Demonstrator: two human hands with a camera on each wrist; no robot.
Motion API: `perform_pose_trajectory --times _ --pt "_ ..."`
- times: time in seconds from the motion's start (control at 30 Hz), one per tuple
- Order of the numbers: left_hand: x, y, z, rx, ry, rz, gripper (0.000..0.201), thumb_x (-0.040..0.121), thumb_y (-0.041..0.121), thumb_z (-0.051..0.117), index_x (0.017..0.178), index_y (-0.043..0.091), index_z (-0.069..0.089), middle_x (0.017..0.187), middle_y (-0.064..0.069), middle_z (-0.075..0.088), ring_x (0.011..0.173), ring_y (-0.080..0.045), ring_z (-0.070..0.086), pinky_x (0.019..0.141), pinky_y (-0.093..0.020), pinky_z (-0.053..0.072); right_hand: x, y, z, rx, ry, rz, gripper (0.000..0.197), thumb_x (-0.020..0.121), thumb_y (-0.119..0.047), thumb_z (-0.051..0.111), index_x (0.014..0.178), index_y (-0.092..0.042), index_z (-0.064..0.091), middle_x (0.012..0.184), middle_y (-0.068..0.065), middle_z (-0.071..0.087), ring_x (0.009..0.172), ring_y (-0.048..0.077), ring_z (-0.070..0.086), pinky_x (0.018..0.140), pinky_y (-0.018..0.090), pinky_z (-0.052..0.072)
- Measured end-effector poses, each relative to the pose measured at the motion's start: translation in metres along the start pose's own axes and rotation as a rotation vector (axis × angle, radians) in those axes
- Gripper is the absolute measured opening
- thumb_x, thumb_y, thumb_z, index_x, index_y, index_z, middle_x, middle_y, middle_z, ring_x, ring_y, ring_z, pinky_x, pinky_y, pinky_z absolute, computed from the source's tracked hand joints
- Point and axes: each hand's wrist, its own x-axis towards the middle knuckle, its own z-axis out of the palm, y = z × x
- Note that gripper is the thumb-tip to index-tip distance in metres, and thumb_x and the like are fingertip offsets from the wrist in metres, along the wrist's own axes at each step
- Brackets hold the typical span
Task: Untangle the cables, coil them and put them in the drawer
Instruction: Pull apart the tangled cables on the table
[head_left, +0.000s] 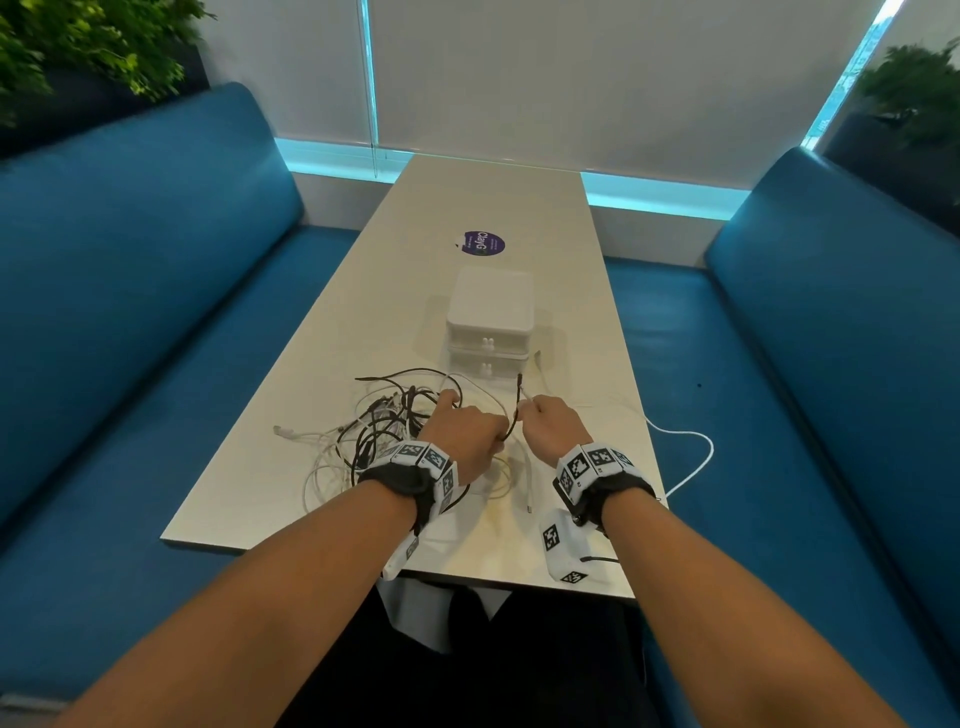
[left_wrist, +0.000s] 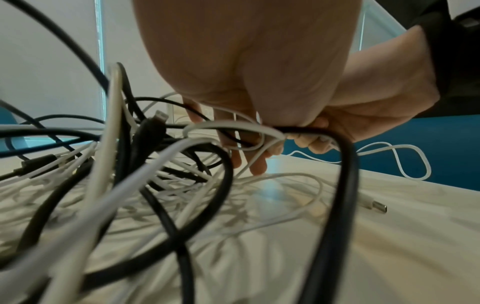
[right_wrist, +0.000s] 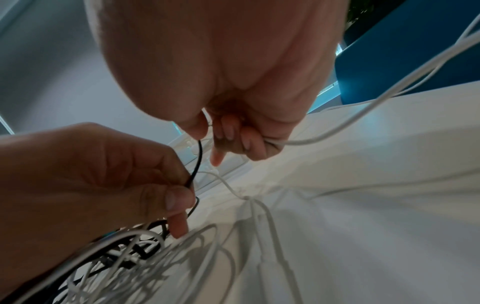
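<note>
Tangle of black and white cables (head_left: 384, 436) on the near part of the counter (head_left: 291, 488), in front of the closed two-drawer box (head_left: 490, 325). Left hand (head_left: 462, 434) pinches a black cable (head_left: 516, 410), whose free end points up and away toward the box. Right hand (head_left: 553, 423) curls round a white cable (head_left: 685, 457) trailing right over the counter edge.

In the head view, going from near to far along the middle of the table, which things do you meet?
Near table edge → left hand and right hand gripping cables → tangled cables → white drawer box → purple round sticker → far table end by the window.
</note>
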Motion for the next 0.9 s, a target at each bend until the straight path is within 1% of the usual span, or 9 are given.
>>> perform_pose_trajectory --times 0.1,0.2,0.3,0.4,0.47,0.53,0.67,0.77,0.9 --pt "0.0 -0.003 -0.001 -0.012 0.016 -0.041 0.013 0.101 0.026 0.041 0.09 0.026 0.048 0.07 0.006 0.059 0.077 -0.022 0.063 0.106 -0.045 0.022 -0.004 0.001 -0.002 0.03 0.003 -0.002 0.036 0.103 -0.018 0.034 0.108 -0.007 0.068 0.125 0.014 0.062 0.117 0.032 0.055 0.089 0.032 0.041" --pt "0.0 -0.002 -0.001 -0.018 0.014 -0.054 0.014 0.101 0.025 0.04 0.089 0.025 0.046 0.065 0.007 0.056 0.075 -0.021 0.063 0.105 -0.044 0.022 -0.007 0.001 -0.004 0.051 0.037 0.013 0.038 0.103 -0.014 0.032 0.108 -0.004 0.069 0.127 0.014 0.062 0.121 0.032 0.054 0.093 0.032 0.04" --pt "0.001 0.0 0.002 -0.002 0.001 -0.04 0.014 0.101 0.026 0.042 0.088 0.024 0.047 0.061 0.008 0.052 0.073 -0.022 0.061 0.106 -0.045 0.023 -0.006 -0.001 -0.005 0.075 0.051 0.012 0.044 0.105 -0.026 0.029 0.107 -0.005 0.067 0.122 0.012 0.063 0.116 0.031 0.055 0.092 0.034 0.039" --pt "0.002 0.001 0.006 0.006 -0.003 0.021 0.012 0.102 0.028 0.042 0.096 0.024 0.052 0.071 0.005 0.062 0.077 -0.023 0.063 0.108 -0.045 0.022 -0.002 -0.002 -0.003 0.033 -0.019 -0.016 0.049 0.101 -0.049 0.034 0.101 -0.009 0.062 0.106 0.009 0.063 0.1 0.028 0.058 0.082 0.035 0.041" --pt "0.002 0.003 0.007 0.018 -0.008 0.077 0.015 0.104 0.029 0.041 0.106 0.023 0.054 0.079 0.004 0.068 0.083 -0.023 0.064 0.108 -0.045 0.02 0.001 -0.002 0.001 -0.021 -0.008 -0.04 0.04 0.102 -0.041 0.037 0.096 -0.009 0.061 0.098 0.008 0.062 0.096 0.029 0.059 0.077 0.033 0.039" --pt "0.001 0.001 0.007 0.017 0.018 0.1 0.018 0.104 0.032 0.041 0.106 0.023 0.057 0.088 0.004 0.07 0.09 -0.022 0.062 0.107 -0.045 0.021 0.003 0.0 0.004 -0.109 0.026 -0.05 0.036 0.104 -0.028 0.035 0.1 -0.005 0.062 0.102 0.014 0.065 0.099 0.033 0.06 0.076 0.032 0.039" --pt "-0.005 -0.024 0.009 0.118 0.026 0.08 0.025 0.102 0.03 0.04 0.114 0.025 0.061 0.111 0.002 0.062 0.111 -0.023 0.052 0.106 -0.047 0.026 0.009 0.022 -0.006 -0.318 0.07 0.022 0.023 0.1 -0.012 0.038 0.113 -0.002 0.054 0.114 0.021 0.063 0.106 0.039 0.059 0.076 0.034 0.042" --pt "-0.008 -0.04 0.008 0.112 -0.004 0.041 0.027 0.103 0.027 0.038 0.119 0.029 0.06 0.118 0.004 0.059 0.117 -0.021 0.049 0.108 -0.047 0.025 0.009 0.039 -0.024 -0.343 0.082 0.085 0.022 0.096 -0.005 0.039 0.112 -0.002 0.054 0.112 0.021 0.063 0.104 0.038 0.06 0.073 0.032 0.041" --pt "-0.003 -0.031 0.012 0.129 0.002 0.063 0.028 0.105 0.032 0.036 0.117 0.027 0.06 0.112 0.003 0.065 0.111 -0.023 0.052 0.105 -0.047 0.028 0.0 0.027 -0.024 -0.182 0.026 -0.132 0.022 0.1 -0.013 0.037 0.098 -0.009 0.059 0.105 0.014 0.063 0.097 0.03 0.06 0.078 0.03 0.04"
